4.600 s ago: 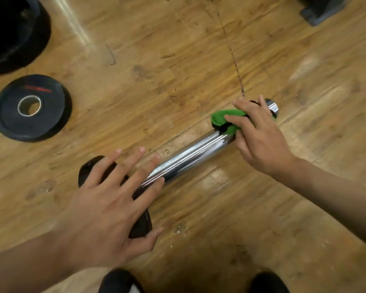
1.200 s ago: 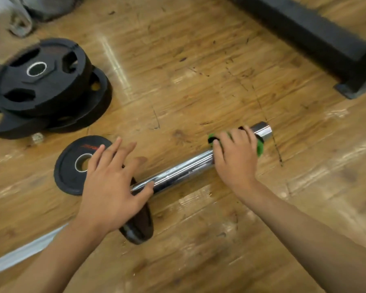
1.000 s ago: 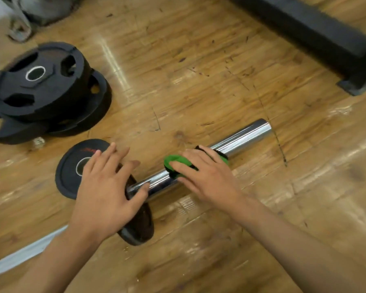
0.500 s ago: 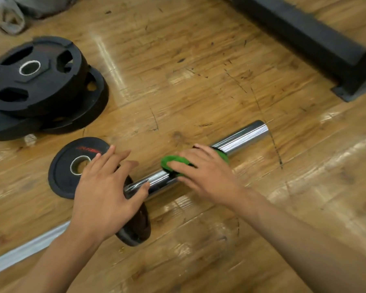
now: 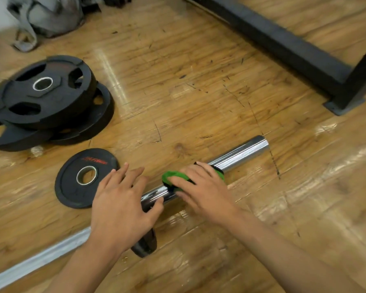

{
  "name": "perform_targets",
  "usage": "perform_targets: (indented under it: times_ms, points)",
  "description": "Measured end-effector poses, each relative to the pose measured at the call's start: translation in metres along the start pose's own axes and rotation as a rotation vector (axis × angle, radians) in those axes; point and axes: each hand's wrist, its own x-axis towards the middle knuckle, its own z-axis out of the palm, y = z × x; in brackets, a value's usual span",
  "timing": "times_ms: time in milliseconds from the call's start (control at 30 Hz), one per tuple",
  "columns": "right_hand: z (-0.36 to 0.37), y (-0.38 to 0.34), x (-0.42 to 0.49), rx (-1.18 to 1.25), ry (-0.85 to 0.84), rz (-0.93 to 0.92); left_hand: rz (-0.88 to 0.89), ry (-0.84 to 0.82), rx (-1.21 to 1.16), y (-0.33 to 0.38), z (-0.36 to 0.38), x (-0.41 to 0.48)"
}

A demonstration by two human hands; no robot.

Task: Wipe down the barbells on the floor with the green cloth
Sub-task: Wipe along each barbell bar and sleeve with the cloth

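A chrome barbell (image 5: 239, 155) lies diagonally on the wooden floor, its sleeve end pointing up and right. My right hand (image 5: 203, 191) presses the green cloth (image 5: 173, 176) around the sleeve near its inner end. My left hand (image 5: 120, 210) rests flat, fingers spread, on top of the small black plate (image 5: 145, 244) mounted on the bar, thumb touching the sleeve. The thinner shaft (image 5: 36, 261) runs off to the lower left.
A small loose black plate (image 5: 72, 187) lies flat just left of my left hand. A stack of large black plates (image 5: 40, 102) sits at the left. A dark steel rack base (image 5: 294, 49) crosses the upper right. A grey bag (image 5: 49, 15) lies at top left.
My right hand slid the cloth from the outer end of the sleeve inward toward the plate, then held near there. My left hand stayed on the plate.
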Motion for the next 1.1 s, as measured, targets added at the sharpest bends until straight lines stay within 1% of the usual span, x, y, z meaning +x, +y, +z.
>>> perform_targets:
  times_ms: [33, 67, 133, 200, 233, 300, 333, 367, 433, 500, 600, 700, 733, 800, 900, 933, 1000, 1033, 1067, 1100]
  points:
    - [-0.003, 0.017, -0.002, -0.017, 0.001, 0.011, -0.004, 0.013, -0.004, -0.001, 0.001, -0.003]
    - [-0.007, 0.037, -0.006, -0.030, 0.037, 0.077, -0.007, 0.026, -0.009, -0.002, 0.001, -0.006]
    - [-0.019, 0.083, -0.015, -0.050, 0.152, 0.294, -0.004, 0.042, -0.018, -0.001, 0.003, -0.008]
    - [-0.031, 0.112, -0.021, -0.055, 0.246, 0.482, 0.001, 0.053, -0.021, 0.004, 0.004, -0.008]
    - [-0.033, 0.114, -0.021, -0.055, 0.272, 0.554, 0.004, 0.051, -0.014, 0.008, 0.004, -0.008]
    - [-0.030, 0.094, -0.013, -0.049, 0.274, 0.658, 0.008, 0.042, 0.004, 0.014, 0.005, -0.008]
    - [-0.025, 0.077, -0.010, -0.040, 0.254, 0.661, 0.006, 0.045, 0.013, 0.015, 0.005, -0.009]
    - [-0.019, 0.059, -0.009, -0.030, 0.235, 0.606, 0.001, 0.052, 0.022, 0.016, 0.005, -0.011]
    - [-0.008, 0.022, -0.013, 0.003, 0.217, 0.416, -0.005, 0.074, 0.032, 0.015, 0.006, -0.019]
    - [0.003, 0.001, -0.021, 0.023, 0.212, 0.322, -0.003, 0.092, 0.033, 0.013, 0.008, -0.030]
    - [0.005, -0.003, -0.036, 0.012, 0.236, 0.287, 0.029, 0.085, 0.011, 0.014, 0.009, -0.048]
    - [-0.003, 0.017, -0.051, -0.090, 0.218, 0.137, 0.101, 0.018, 0.020, 0.020, 0.004, -0.061]
    - [-0.007, 0.027, -0.052, -0.116, 0.212, 0.121, 0.115, -0.001, 0.012, 0.021, 0.000, -0.060]
    - [-0.013, 0.045, -0.053, -0.118, 0.229, 0.177, 0.119, -0.026, -0.023, 0.020, -0.005, -0.054]
    - [-0.015, 0.065, -0.044, -0.121, 0.312, 0.351, 0.088, 0.021, -0.043, 0.017, -0.003, -0.041]
    - [-0.014, 0.062, -0.040, -0.109, 0.354, 0.434, 0.093, 0.051, -0.035, 0.017, 0.000, -0.040]
    - [-0.005, 0.031, -0.031, -0.049, 0.430, 0.594, 0.102, 0.114, -0.036, 0.017, 0.006, -0.040]
    - [0.002, 0.007, -0.028, -0.012, 0.426, 0.596, 0.103, 0.135, -0.037, 0.018, 0.007, -0.040]
    - [0.009, -0.019, -0.025, 0.030, 0.382, 0.528, 0.103, 0.150, -0.037, 0.019, 0.008, -0.040]
    - [0.013, -0.042, -0.023, 0.073, 0.323, 0.417, 0.103, 0.160, -0.034, 0.021, 0.009, -0.039]
